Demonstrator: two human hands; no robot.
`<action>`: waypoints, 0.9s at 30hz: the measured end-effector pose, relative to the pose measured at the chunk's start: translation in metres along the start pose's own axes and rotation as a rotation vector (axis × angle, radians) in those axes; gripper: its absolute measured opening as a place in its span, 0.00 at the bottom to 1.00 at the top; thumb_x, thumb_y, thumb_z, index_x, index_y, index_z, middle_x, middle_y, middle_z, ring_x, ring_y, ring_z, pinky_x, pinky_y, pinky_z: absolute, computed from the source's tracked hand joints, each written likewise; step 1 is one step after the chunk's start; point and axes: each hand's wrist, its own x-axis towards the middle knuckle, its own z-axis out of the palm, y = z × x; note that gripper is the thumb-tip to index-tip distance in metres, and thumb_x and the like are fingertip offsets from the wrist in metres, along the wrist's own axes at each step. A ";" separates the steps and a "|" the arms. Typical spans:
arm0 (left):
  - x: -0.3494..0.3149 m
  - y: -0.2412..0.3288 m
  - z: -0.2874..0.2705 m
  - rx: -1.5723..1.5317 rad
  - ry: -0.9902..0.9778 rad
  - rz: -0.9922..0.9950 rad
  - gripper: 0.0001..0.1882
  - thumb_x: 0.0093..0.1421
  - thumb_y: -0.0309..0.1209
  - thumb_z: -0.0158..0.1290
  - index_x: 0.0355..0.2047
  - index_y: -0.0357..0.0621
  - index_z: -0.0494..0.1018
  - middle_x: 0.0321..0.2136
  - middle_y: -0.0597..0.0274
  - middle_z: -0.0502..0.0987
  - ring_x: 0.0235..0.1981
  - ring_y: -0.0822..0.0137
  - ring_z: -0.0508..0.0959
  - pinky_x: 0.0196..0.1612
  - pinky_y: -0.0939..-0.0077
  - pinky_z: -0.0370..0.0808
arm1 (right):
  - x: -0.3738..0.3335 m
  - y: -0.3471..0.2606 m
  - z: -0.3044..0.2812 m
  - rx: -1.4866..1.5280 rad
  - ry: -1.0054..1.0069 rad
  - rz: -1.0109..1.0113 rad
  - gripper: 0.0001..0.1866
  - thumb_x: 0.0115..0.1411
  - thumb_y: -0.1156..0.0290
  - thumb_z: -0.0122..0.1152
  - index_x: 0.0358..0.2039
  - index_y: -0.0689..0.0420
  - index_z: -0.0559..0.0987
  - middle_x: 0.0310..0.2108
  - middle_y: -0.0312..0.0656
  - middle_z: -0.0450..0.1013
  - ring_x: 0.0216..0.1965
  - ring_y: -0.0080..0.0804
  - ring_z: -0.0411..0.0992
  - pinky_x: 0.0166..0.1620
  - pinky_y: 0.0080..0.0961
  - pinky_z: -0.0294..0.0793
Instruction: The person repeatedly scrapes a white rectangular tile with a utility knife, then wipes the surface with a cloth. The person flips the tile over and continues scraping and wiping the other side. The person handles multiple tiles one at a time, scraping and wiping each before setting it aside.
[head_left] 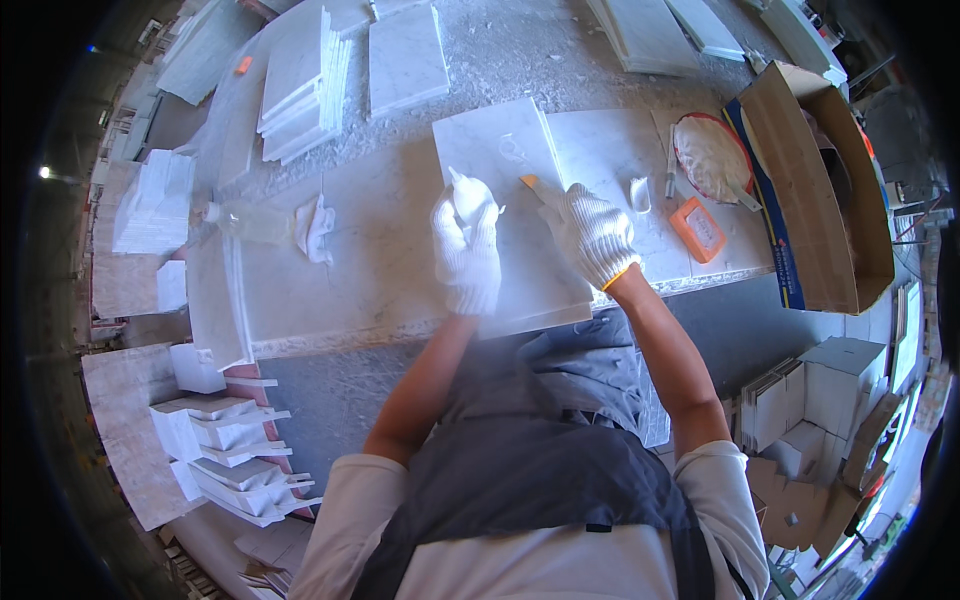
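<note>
Both my hands wear white knitted gloves. My left hand (466,252) is closed around a crumpled white wad (472,192), perhaps cloth or paper, above a pale veined stone slab (525,265). To the right, my right hand (598,232) grips a flat scraper-like tool (532,184); its tan tip points left toward the wad, and the rest is largely hidden by the glove. The slab lies on the worktop, its near end at the front edge, with a whitish smear (513,148) on its far part.
At right sit an orange-framed block (698,230), a round red-rimmed dish of pale paste (712,155), a small curled white piece (640,195) and an open cardboard box (835,190). A clear bottle (250,222) and crumpled cloth (316,230) lie left. Stacked slabs (305,90) stand behind.
</note>
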 end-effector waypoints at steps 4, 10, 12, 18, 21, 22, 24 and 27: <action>-0.002 0.003 -0.001 -0.045 -0.035 -0.018 0.27 0.66 0.23 0.58 0.64 0.39 0.65 0.52 0.58 0.75 0.48 0.70 0.77 0.50 0.73 0.79 | -0.013 0.001 -0.014 0.045 0.024 0.002 0.20 0.67 0.60 0.60 0.58 0.43 0.81 0.29 0.49 0.76 0.26 0.47 0.77 0.30 0.40 0.78; 0.003 -0.009 -0.001 -0.133 -0.048 0.031 0.24 0.66 0.23 0.59 0.62 0.39 0.69 0.53 0.57 0.77 0.51 0.67 0.78 0.49 0.71 0.79 | -0.034 -0.023 -0.017 0.421 0.224 0.096 0.20 0.64 0.68 0.65 0.57 0.47 0.82 0.34 0.50 0.78 0.28 0.46 0.79 0.32 0.35 0.78; 0.013 -0.014 -0.006 0.215 -0.013 0.290 0.23 0.65 0.24 0.60 0.60 0.39 0.71 0.52 0.55 0.78 0.51 0.63 0.80 0.50 0.67 0.80 | -0.043 -0.032 -0.010 0.531 0.286 0.088 0.20 0.63 0.69 0.66 0.57 0.48 0.82 0.34 0.49 0.79 0.28 0.46 0.79 0.32 0.35 0.78; 0.054 -0.022 -0.026 0.637 -0.024 0.679 0.22 0.58 0.29 0.66 0.54 0.51 0.78 0.47 0.55 0.82 0.46 0.51 0.82 0.49 0.58 0.79 | -0.055 -0.040 0.011 0.426 0.317 0.012 0.23 0.60 0.69 0.70 0.57 0.45 0.82 0.30 0.46 0.77 0.26 0.44 0.78 0.30 0.36 0.78; 0.066 -0.021 -0.031 0.873 -0.061 0.760 0.22 0.58 0.33 0.64 0.53 0.58 0.79 0.46 0.63 0.82 0.46 0.54 0.82 0.49 0.57 0.79 | -0.056 -0.037 0.015 0.417 0.359 -0.010 0.24 0.60 0.67 0.70 0.58 0.43 0.80 0.31 0.44 0.77 0.23 0.43 0.77 0.27 0.37 0.78; 0.068 -0.021 -0.032 0.928 -0.069 0.779 0.22 0.57 0.32 0.64 0.53 0.58 0.79 0.47 0.64 0.81 0.46 0.54 0.81 0.49 0.57 0.79 | -0.057 -0.036 0.016 0.411 0.342 -0.011 0.24 0.60 0.66 0.70 0.58 0.43 0.80 0.31 0.44 0.76 0.23 0.43 0.77 0.27 0.37 0.78; 0.069 -0.021 -0.034 1.046 -0.093 0.795 0.22 0.57 0.32 0.64 0.54 0.58 0.79 0.47 0.65 0.81 0.47 0.55 0.81 0.51 0.58 0.78 | -0.057 -0.035 0.016 0.409 0.325 -0.014 0.25 0.60 0.66 0.70 0.58 0.43 0.80 0.30 0.43 0.76 0.24 0.43 0.77 0.27 0.37 0.78; 0.070 -0.023 -0.036 1.073 -0.111 0.809 0.24 0.56 0.32 0.64 0.54 0.61 0.79 0.48 0.68 0.80 0.49 0.56 0.80 0.52 0.58 0.78 | -0.057 -0.036 0.015 0.413 0.337 -0.020 0.25 0.59 0.66 0.70 0.59 0.43 0.79 0.30 0.43 0.76 0.23 0.43 0.77 0.27 0.37 0.78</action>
